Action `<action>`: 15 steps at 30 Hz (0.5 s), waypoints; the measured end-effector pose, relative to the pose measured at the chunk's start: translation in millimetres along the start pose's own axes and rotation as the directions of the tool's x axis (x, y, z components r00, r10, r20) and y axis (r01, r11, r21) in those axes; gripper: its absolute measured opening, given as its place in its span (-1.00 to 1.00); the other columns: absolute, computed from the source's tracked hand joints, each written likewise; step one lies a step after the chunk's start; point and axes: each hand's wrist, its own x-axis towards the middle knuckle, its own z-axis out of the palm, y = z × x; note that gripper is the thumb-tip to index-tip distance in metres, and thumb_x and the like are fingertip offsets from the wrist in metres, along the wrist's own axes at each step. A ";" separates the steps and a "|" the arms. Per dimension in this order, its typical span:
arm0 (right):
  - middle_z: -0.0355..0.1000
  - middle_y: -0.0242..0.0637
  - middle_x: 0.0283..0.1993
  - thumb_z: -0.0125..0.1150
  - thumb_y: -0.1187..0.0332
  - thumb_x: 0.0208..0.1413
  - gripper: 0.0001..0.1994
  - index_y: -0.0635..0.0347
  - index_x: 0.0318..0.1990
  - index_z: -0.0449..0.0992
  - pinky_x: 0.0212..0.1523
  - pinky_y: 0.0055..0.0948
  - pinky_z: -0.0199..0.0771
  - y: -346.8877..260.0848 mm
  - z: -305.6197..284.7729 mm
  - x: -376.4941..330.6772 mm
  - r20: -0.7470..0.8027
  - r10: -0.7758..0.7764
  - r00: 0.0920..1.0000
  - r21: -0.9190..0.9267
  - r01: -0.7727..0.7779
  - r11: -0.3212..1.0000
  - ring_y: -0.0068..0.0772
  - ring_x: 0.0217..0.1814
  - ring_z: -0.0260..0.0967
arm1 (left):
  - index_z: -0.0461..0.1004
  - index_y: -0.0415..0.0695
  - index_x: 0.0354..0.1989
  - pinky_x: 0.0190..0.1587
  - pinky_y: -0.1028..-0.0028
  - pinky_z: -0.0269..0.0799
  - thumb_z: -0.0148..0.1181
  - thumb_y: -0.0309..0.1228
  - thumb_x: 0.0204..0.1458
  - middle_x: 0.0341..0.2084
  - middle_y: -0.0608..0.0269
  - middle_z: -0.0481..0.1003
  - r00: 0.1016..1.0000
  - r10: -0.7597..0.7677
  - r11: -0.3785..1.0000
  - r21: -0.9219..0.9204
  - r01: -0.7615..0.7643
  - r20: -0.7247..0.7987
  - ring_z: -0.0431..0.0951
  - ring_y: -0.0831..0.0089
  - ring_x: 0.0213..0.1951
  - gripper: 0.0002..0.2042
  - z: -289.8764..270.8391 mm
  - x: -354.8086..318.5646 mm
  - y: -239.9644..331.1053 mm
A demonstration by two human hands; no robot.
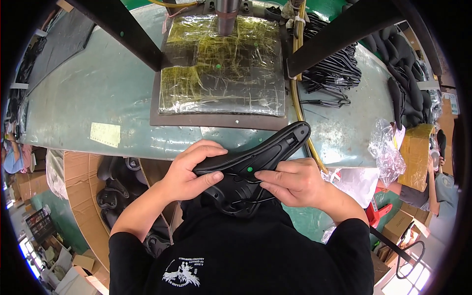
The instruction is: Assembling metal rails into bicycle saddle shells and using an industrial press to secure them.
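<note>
A black bicycle saddle is held in front of my chest with its underside up, its narrow nose pointing to the upper right. My left hand grips the wide rear end, the thumb lying over the underside. My right hand is closed at the middle of the underside, its fingers pinching a thin black saddle rail that is partly hidden by the hand. Beside the right index fingertip shows a small green dot on the saddle.
Ahead stands a press with a tape-covered plate between dark posts. Black wire rails are piled right of it, with more saddles beyond. A carton at my left holds saddle parts. Another person's arm shows far right.
</note>
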 end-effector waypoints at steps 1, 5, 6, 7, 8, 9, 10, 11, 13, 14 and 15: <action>0.33 -0.44 -0.58 0.57 0.37 0.04 -0.75 0.06 -0.09 0.78 -0.64 -0.32 0.35 -0.3 0.7 0.4 0.000 0.002 1.000 0.000 -0.002 1.000 -0.35 -0.65 0.38 | 0.52 -0.25 0.23 0.23 0.32 0.46 0.41 -0.41 0.24 0.06 0.09 0.55 0.999 -0.008 0.998 -0.062 0.010 0.046 0.58 0.26 0.13 -0.58 -1.8 -0.5 -1.9; 0.25 -0.47 -0.58 0.57 0.36 -0.01 -0.71 0.03 -0.08 0.78 -0.66 -0.34 0.33 -4.7 -3.9 6.4 0.044 -0.090 0.995 -0.018 0.091 0.996 -0.38 -0.65 0.35 | 0.45 -0.28 0.24 0.32 0.30 0.40 0.35 -0.37 0.30 0.12 0.09 0.54 0.969 -0.151 0.938 -0.280 0.202 0.194 0.54 0.29 0.20 -0.58 -11.0 1.2 0.1; 0.23 -0.48 -0.58 0.56 0.36 -0.02 -0.71 0.02 -0.08 0.78 -0.66 -0.34 0.32 -8.6 -8.0 9.7 0.074 -0.121 0.990 -0.040 0.124 0.991 -0.40 -0.65 0.34 | 0.44 -0.29 0.23 0.33 0.30 0.38 0.33 -0.39 0.30 0.14 0.10 0.53 0.962 -0.146 0.908 -0.354 0.223 0.230 0.53 0.31 0.22 -0.60 -14.3 2.9 2.7; 0.23 -0.48 -0.58 0.56 0.36 -0.02 -0.71 0.02 -0.08 0.78 -0.66 -0.34 0.32 -13.4 -12.3 12.4 0.074 -0.121 0.990 -0.040 0.124 0.991 -0.40 -0.65 0.34 | 0.43 -0.30 0.22 0.35 0.31 0.37 0.31 -0.41 0.31 0.15 0.11 0.51 0.954 -0.138 0.872 -0.424 0.245 0.266 0.51 0.32 0.23 -0.61 -16.0 4.0 3.8; 0.21 -0.50 -0.59 0.57 0.37 -0.02 -0.71 0.05 -0.08 0.78 -0.67 -0.37 0.27 -18.6 -16.6 14.9 0.100 -0.169 0.980 -0.043 0.174 0.984 -0.44 -0.66 0.31 | 0.43 -0.30 0.22 0.35 0.31 0.37 0.31 -0.41 0.31 0.15 0.11 0.51 0.954 -0.139 0.871 -0.425 0.245 0.265 0.51 0.32 0.23 -0.61 -16.1 4.6 3.6; 0.20 -0.52 -0.60 0.59 0.39 -0.01 -0.72 0.08 -0.09 0.78 -0.68 -0.39 0.22 -22.3 -19.2 16.5 0.126 -0.216 0.968 -0.046 0.223 0.974 -0.48 -0.67 0.28 | 0.42 -0.30 0.23 0.35 0.32 0.36 0.30 -0.43 0.30 0.16 0.11 0.50 0.948 -0.134 0.878 -0.409 0.249 0.289 0.51 0.33 0.23 -0.61 -15.8 5.9 3.4; 0.20 -0.52 -0.60 0.59 0.39 -0.01 -0.72 0.08 -0.09 0.78 -0.68 -0.39 0.22 -24.2 -19.8 17.1 0.126 -0.216 0.968 -0.046 0.223 0.974 -0.48 -0.67 0.28 | 0.42 -0.31 0.23 0.36 0.32 0.34 0.28 -0.45 0.29 0.17 0.11 0.49 0.941 -0.130 0.885 -0.392 0.252 0.312 0.51 0.33 0.23 -0.62 -15.4 6.6 3.4; 0.18 -0.53 -0.60 0.59 0.38 -0.02 -0.72 0.07 -0.10 0.78 -0.68 -0.40 0.20 -25.7 -19.9 17.7 0.127 -0.230 0.965 -0.042 0.236 0.971 -0.51 -0.67 0.26 | 0.42 -0.31 0.23 0.36 0.32 0.34 0.28 -0.45 0.29 0.17 0.11 0.49 0.941 -0.131 0.885 -0.392 0.253 0.312 0.51 0.33 0.23 -0.62 -14.9 6.9 4.7; 0.16 -0.55 -0.59 0.59 0.37 -0.03 -0.72 0.06 -0.10 0.78 -0.69 -0.40 0.18 -24.2 -16.1 17.4 0.129 -0.239 0.962 -0.040 0.246 0.968 -0.54 -0.67 0.25 | 0.42 -0.31 0.28 0.34 0.33 0.36 0.27 -0.47 0.26 0.15 0.10 0.50 0.939 -0.133 0.922 -0.308 0.234 0.316 0.51 0.32 0.21 -0.57 -13.2 8.3 8.3; 0.16 -0.55 -0.59 0.59 0.36 -0.04 -0.72 0.05 -0.12 0.78 -0.69 -0.41 0.17 -18.4 -7.7 16.8 0.095 -0.245 0.965 -0.033 0.249 0.968 -0.55 -0.67 0.23 | 0.42 -0.31 0.28 0.34 0.33 0.36 0.27 -0.47 0.26 0.15 0.10 0.50 0.939 -0.132 0.922 -0.310 0.234 0.318 0.51 0.32 0.21 -0.57 -13.0 8.7 7.9; 0.15 -0.55 -0.59 0.59 0.36 -0.05 -0.73 0.04 -0.13 0.78 -0.69 -0.42 0.17 -14.5 -1.2 17.1 0.062 -0.251 0.966 -0.026 0.253 0.967 -0.57 -0.67 0.22 | 0.42 -0.31 0.31 0.33 0.32 0.36 0.28 -0.46 0.25 0.15 0.10 0.50 0.939 -0.095 0.942 -0.275 0.192 0.329 0.52 0.31 0.21 -0.53 -13.1 10.0 7.0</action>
